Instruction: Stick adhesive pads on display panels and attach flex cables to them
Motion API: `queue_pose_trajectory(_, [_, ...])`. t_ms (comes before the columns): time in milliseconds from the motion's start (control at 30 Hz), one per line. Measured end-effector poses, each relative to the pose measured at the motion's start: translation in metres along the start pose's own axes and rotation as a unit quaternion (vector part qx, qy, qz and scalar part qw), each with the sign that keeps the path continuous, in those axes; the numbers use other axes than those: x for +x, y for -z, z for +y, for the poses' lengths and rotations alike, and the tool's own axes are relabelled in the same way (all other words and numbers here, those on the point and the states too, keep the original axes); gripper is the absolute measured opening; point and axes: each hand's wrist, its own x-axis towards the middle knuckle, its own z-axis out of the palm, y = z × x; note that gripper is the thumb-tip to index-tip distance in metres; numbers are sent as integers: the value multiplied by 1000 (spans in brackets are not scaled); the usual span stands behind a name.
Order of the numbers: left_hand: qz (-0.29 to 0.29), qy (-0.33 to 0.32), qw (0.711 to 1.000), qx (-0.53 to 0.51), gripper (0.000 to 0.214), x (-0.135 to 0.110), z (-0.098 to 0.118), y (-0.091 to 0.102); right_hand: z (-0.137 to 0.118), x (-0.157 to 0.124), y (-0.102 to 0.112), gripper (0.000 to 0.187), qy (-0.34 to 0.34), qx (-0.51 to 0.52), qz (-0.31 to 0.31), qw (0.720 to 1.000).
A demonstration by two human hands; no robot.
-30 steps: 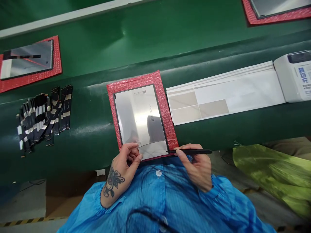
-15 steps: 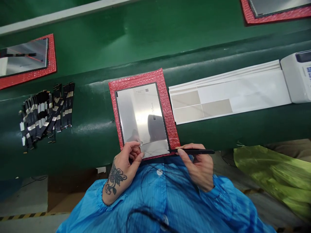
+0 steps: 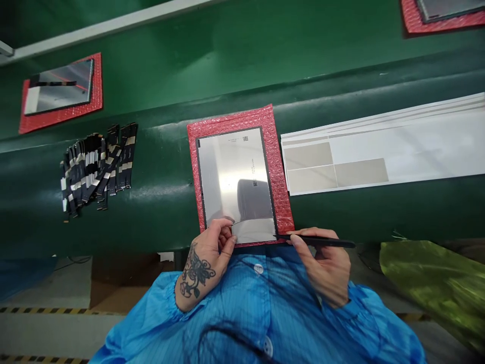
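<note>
A shiny metal-backed panel [image 3: 237, 177] lies on a red bubble-wrap sheet [image 3: 278, 167] on the green belt in front of me. My left hand [image 3: 210, 250] is at the panel's near left corner, thumb and fingers pinched on a grey strip [image 3: 252, 230] stuck along the panel's near edge. My right hand [image 3: 328, 260] is closed on a thin black tool [image 3: 322, 241], whose tip touches the panel's near right corner. Both arms wear blue sleeves.
A pile of black flex cables [image 3: 96, 167] lies to the left. White sheets with grey stickers [image 3: 379, 149] lie to the right. Two more panels on red wrap [image 3: 60, 91] [image 3: 439, 12] sit farther back. A yellow-green bag [image 3: 435, 283] hangs at lower right.
The view has shifted, so everything sits farther right in frame. My hands keep the same hold at the panel's near edge, the left fingers slightly more curled over the strip.
</note>
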Motion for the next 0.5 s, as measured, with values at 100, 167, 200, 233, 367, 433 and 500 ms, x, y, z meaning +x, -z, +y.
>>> queue_pose_trajectory(100, [3,-1,1000,10,18,-1,1,0,-1,0,0,9,3,4,3,1000])
queue_pose_trajectory(167, [5,-4,1000,18,18,-1,1,-1,-1,0,0,10,4,5,1,1000])
queue_pose_trajectory(200, [6,-9,1000,23,18,-1,1,-1,-1,0,0,10,5,4,0,1000])
queue_pose_trajectory(233, [8,-14,999,28,17,-1,1,-2,-1,-1,0,10,7,4,-2,1000])
queue_pose_trajectory(367, [15,-34,998,47,16,-1,0,-4,1,-1,0,11,7,8,-4,1000])
queue_pose_trajectory(433, [20,-44,997,56,16,-1,0,-5,1,-1,0,12,6,13,-5,1000])
queue_pose_trajectory(500, [36,-63,995,66,19,-1,-2,-5,1,-1,0,12,11,13,-4,1000])
